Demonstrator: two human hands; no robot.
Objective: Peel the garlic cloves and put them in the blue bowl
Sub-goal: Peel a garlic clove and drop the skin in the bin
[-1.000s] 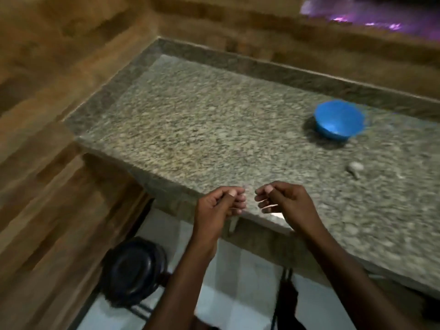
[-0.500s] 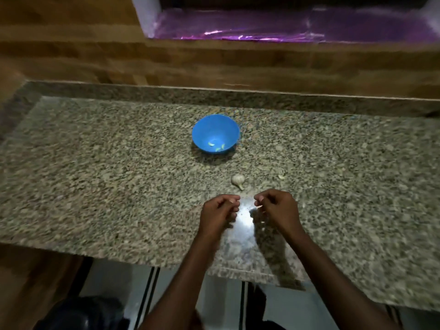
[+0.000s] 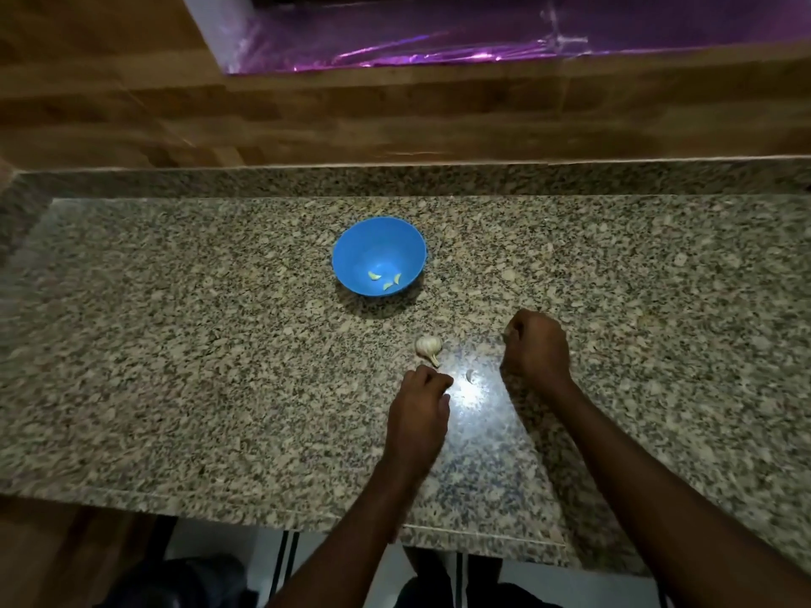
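The blue bowl (image 3: 351,256) stands mid-counter with three peeled garlic cloves (image 3: 386,280) inside. A garlic bulb (image 3: 428,345) lies in front of it on the counter. A loose clove (image 3: 470,376) lies in the bright glare between my hands. My left hand (image 3: 419,410) hovers just below the bulb's stem, fingers curled, with nothing visible in it. My right hand (image 3: 535,348) is to the right of the bulb, and its curled fingertips pinch a small pale garlic piece (image 3: 508,332) at counter level.
The speckled granite counter (image 3: 175,366) has a raised granite back ledge and a wooden wall behind it. Its front edge runs just under my forearms. A purple-lit opening (image 3: 439,41) sits above the wall. Dark shapes lie on the floor below.
The view swung from the counter's left corner to face the bowl. My hands, close together before, have parted. The right moved up and right, and a clove now lies between them.
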